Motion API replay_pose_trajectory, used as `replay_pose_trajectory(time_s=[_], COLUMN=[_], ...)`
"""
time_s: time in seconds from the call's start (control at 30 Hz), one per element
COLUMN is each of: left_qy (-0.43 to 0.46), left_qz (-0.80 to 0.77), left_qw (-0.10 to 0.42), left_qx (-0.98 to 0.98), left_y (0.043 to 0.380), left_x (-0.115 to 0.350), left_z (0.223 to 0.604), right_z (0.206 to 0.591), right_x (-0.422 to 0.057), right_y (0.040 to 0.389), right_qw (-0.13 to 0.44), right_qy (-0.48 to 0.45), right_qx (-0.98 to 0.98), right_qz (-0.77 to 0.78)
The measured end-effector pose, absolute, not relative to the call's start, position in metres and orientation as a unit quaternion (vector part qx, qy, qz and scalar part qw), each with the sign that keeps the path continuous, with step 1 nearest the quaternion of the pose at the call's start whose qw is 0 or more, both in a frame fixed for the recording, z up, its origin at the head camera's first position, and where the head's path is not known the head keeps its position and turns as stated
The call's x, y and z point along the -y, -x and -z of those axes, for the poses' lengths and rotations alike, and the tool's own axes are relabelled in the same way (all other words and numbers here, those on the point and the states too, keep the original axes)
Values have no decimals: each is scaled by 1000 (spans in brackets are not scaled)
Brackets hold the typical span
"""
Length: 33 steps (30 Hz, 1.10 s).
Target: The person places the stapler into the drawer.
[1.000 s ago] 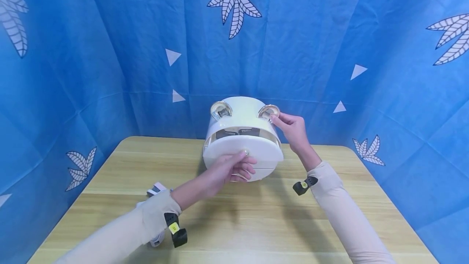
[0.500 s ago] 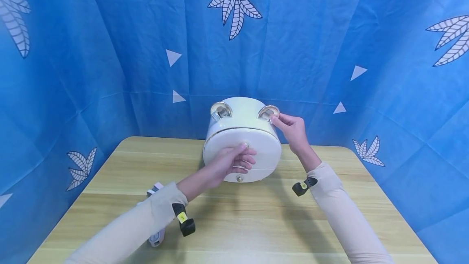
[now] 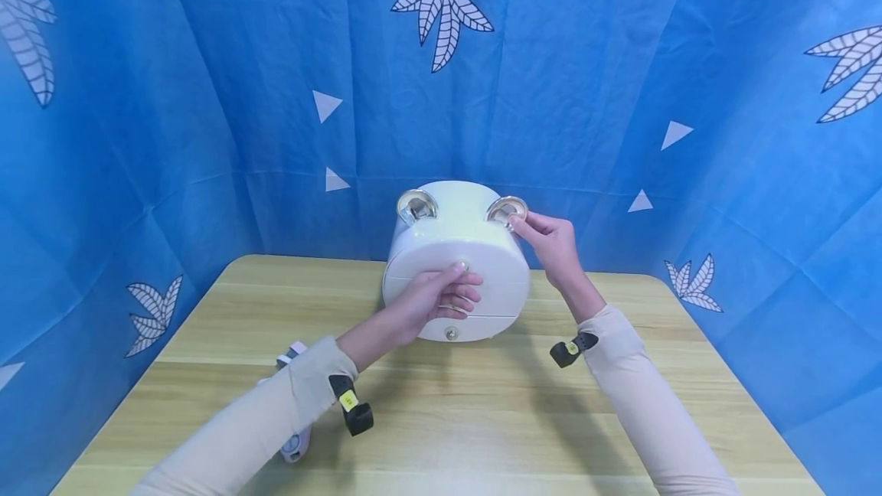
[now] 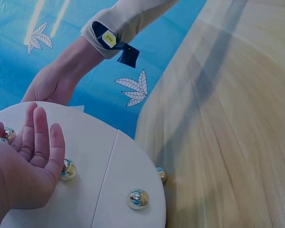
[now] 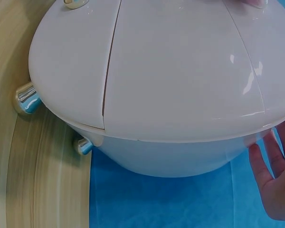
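A white rounded drawer box (image 3: 458,209) with two gold-rimmed ears stands toward the back of the table. Its drawer fronts sit flush. My left hand (image 3: 436,298) is before the front, its thumb against the top drawer's gold knob (image 3: 464,264). The other fingers extend loosely without wrapping around anything, as the left wrist view shows. Below are the middle knob (image 4: 68,170) and the bottom knob (image 4: 137,199). My right hand (image 3: 555,246) pinches the box's right ear (image 3: 506,210) between thumb and fingers. In the right wrist view that ear is out of sight.
A pale strapped item (image 3: 295,446), partly hidden under my left forearm, lies on the wooden table (image 3: 482,419). Short gold feet (image 5: 27,99) hold the box up. Behind the table and along both sides hangs a blue patterned curtain (image 3: 427,128).
The top drawer, earlier partly out with dark things showing inside, has moved back into the box. My left hand went inward with it. My right hand stays at the ear.
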<state>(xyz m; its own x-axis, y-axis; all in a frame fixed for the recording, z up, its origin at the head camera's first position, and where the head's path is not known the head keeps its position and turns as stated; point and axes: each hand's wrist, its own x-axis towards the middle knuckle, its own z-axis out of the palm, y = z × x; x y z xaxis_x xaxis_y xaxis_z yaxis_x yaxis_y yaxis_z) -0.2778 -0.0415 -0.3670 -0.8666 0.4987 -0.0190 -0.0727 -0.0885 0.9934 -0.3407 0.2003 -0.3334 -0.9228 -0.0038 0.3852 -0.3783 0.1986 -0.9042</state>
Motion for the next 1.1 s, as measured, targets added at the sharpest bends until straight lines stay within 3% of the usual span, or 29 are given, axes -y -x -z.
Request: replay_pose_trajectory(time_s=[0.4, 0.7, 1.1], left_qy=[-136, -74, -44], left_qz=[-711, -687, -700], left_qw=[199, 207, 199], left_qx=[-661, -692, -685], left_y=[271, 259, 269], left_x=[45, 48, 43], left_z=[370, 397, 416], right_z=[333, 332, 333], right_x=[-200, -200, -200], right_y=[338, 339, 340], right_qw=[142, 143, 146], right_qy=[-118, -120, -118], right_qx=[769, 768, 765], right_qz=[-612, -612, -616])
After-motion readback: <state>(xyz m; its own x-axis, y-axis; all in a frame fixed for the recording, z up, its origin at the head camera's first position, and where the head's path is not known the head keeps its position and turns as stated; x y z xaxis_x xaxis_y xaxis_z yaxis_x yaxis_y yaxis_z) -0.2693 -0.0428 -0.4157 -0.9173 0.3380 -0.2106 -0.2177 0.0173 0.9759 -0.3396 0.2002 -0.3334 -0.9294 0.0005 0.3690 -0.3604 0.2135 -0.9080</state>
